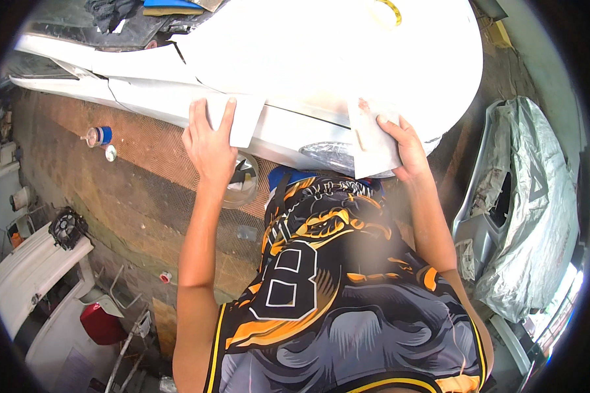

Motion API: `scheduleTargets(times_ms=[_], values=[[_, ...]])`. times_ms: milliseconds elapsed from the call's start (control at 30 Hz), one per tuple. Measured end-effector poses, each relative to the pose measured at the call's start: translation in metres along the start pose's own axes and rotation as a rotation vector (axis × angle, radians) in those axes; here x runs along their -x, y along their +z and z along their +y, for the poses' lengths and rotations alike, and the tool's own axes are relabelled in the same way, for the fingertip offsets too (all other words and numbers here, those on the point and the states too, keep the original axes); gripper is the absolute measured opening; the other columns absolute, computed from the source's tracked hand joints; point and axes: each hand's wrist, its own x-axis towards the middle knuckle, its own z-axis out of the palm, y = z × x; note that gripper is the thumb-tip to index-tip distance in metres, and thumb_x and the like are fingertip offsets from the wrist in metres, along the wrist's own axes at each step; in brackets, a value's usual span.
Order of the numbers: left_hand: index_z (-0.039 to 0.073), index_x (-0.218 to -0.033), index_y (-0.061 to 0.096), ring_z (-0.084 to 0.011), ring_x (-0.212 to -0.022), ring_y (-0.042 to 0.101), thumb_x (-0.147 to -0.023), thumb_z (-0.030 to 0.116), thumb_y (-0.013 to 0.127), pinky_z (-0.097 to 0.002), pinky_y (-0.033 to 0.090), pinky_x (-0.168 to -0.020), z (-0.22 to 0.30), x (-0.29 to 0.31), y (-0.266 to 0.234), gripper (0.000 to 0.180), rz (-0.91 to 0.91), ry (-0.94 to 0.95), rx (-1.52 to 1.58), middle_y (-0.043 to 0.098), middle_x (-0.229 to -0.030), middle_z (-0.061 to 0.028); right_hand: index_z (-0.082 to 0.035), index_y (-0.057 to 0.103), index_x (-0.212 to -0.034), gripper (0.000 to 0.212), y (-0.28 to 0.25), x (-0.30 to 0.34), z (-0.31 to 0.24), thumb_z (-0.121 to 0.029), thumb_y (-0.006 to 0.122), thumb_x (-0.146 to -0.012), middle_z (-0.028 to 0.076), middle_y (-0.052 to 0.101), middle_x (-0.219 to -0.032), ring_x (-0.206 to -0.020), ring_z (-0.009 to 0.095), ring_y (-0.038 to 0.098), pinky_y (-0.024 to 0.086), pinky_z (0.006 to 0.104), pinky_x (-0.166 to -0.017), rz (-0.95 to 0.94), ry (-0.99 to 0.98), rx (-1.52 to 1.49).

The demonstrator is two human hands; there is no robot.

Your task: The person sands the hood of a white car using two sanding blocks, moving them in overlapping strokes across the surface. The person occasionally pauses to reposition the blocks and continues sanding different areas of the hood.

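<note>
Both of my hands are at the near edge of a white car's front end point(295, 59). My left hand point(211, 144) holds a white sheet point(248, 121) between thumb and fingers, against the bumper edge. In my right hand point(410, 147) is another white sheet point(372, 141), with a small reddish mark near its top; the thumb lies on top and the other fingers are mostly hidden. This sheet hangs partly over the headlight point(328, 156), which sits low between my hands.
A yellow ring, like a tape roll point(390, 12), lies on the car. On the floor are a blue-banded can point(99, 136) and a round clear container point(242, 180). A plastic-covered bumper point(524, 209) stands at right; white body panels point(39, 275) are at lower left.
</note>
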Motion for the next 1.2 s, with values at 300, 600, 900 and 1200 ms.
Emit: scheduleTargets(times_ms=[300, 600, 900, 1200], values=[[0.022, -0.143, 0.062, -0.0477, -0.137, 0.054, -0.070, -0.004, 0.079, -0.0528, 0.047, -0.112, 0.088, 0.013, -0.094, 0.080, 0.012, 0.286, 1.039, 0.052, -0.149, -0.0231, 0.003, 0.059, -0.138, 0.045, 0.067, -0.002, 0.032, -0.018, 0.067, -0.099, 0.017, 0.069, -0.129, -0.111, 0.026, 0.070, 0.057, 0.0408, -0.100, -0.175, 0.283, -0.473], [0.036, -0.131, 0.071, -0.0483, -0.139, 0.050, -0.079, 0.010, 0.078, -0.0563, 0.048, -0.110, 0.071, 0.011, -0.073, 0.058, -0.100, 0.505, 0.457, 0.052, -0.143, -0.0199, -0.001, 0.057, -0.144, 0.050, 0.054, 0.022, 0.019, -0.017, 0.068, -0.099, 0.012, 0.069, -0.134, -0.117, 0.024, 0.069, 0.055, 0.0414, -0.104, -0.285, 0.181, -0.408], [0.042, -0.143, 0.063, -0.0400, -0.139, 0.045, -0.083, -0.008, 0.059, -0.0560, 0.045, -0.097, 0.021, -0.089, -0.052, 0.078, -0.167, 0.320, -0.191, 0.049, -0.146, -0.0157, 0.003, 0.054, -0.145, 0.056, -0.026, 0.023, -0.002, -0.024, 0.071, -0.099, 0.015, 0.067, -0.132, -0.114, 0.023, 0.070, 0.058, 0.0381, -0.099, -0.079, -0.080, -0.474], [0.043, -0.142, 0.064, -0.0368, -0.138, 0.044, -0.085, -0.007, 0.056, -0.0563, 0.041, -0.097, 0.012, -0.121, -0.026, 0.076, -0.181, 0.297, -0.255, 0.050, -0.146, -0.0131, 0.002, 0.054, -0.142, 0.051, -0.068, 0.024, 0.037, -0.020, 0.070, -0.099, 0.014, 0.068, -0.127, -0.111, 0.024, 0.070, 0.058, 0.0389, -0.097, 0.065, -0.008, -0.547]])
